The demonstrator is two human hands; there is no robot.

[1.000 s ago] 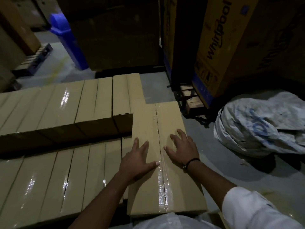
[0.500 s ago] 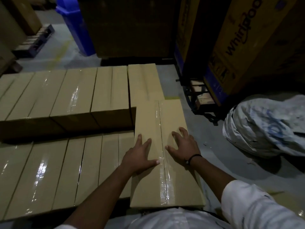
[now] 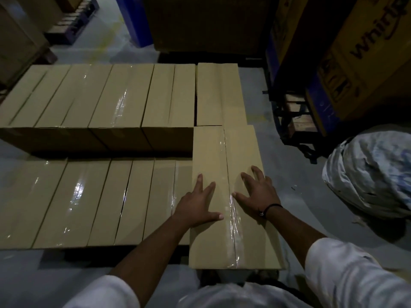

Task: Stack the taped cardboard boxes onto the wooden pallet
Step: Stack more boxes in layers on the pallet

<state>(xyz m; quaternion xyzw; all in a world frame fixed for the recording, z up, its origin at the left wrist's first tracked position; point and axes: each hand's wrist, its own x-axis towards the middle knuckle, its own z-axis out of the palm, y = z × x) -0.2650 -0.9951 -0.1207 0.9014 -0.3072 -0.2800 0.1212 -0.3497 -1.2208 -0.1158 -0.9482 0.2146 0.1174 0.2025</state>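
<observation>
Both flat, open palms, left hand (image 3: 195, 207) and right hand (image 3: 259, 194), grasping nothing, have pushed the long brown taped cardboard box (image 3: 231, 196) forward along the stack's right edge, almost seated

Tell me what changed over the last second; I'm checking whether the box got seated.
The box under both hands slid forward, nearly meeting the far box. Left hand and right hand stayed flat on its top, gripping nothing. The other stacked rows stayed put.
</observation>
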